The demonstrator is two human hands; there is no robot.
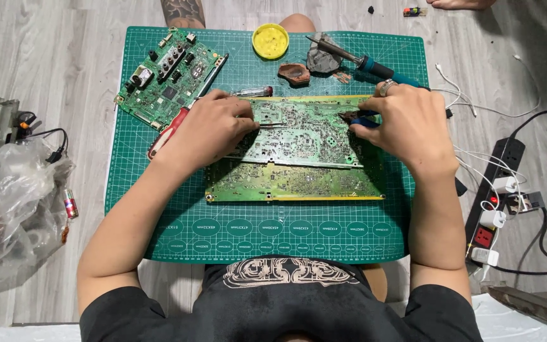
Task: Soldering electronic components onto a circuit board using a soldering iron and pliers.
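— What are the hands doing?

— The left hand (pixel 213 126) is curled, its fingertips pinched on a thin metal tool (pixel 272 125), probably tweezers, whose tip lies across the large circuit board (pixel 299 149). The right hand (pixel 406 126), with a ring on one finger, is bunched too, gripping a dark, blue-handled tool (pixel 361 118) against the board's right upper part. What kind of tool it is, I cannot tell; the fingers cover most of it.

— And the board itself?

— It lies flat in the middle of the green cutting mat (pixel 159 209), solder side up, between both hands. A paler panel covers its upper part, and a green strip shows along the near edge.

— What lies around it?

— Just beyond the left hand, a red-handled screwdriver (pixel 173 128) lies slantwise on the mat, and a second, clear-handled one (pixel 253 92) pokes out near the knuckles. Farther up left sits a smaller circuit board (pixel 169 79), tilted. At the mat's far edge are a round yellow tin (pixel 270 40), a brownish lump (pixel 294 73), a grey wad (pixel 323 61) and a soldering iron (pixel 362 61) with a blue grip.

— Off the mat?

— On the wooden floor (pixel 52 57) to the right, a black power strip (pixel 498 190) with white plugs and cables. To the left, a crumpled clear plastic bag (pixel 14 202) and a small battery (pixel 70 204).
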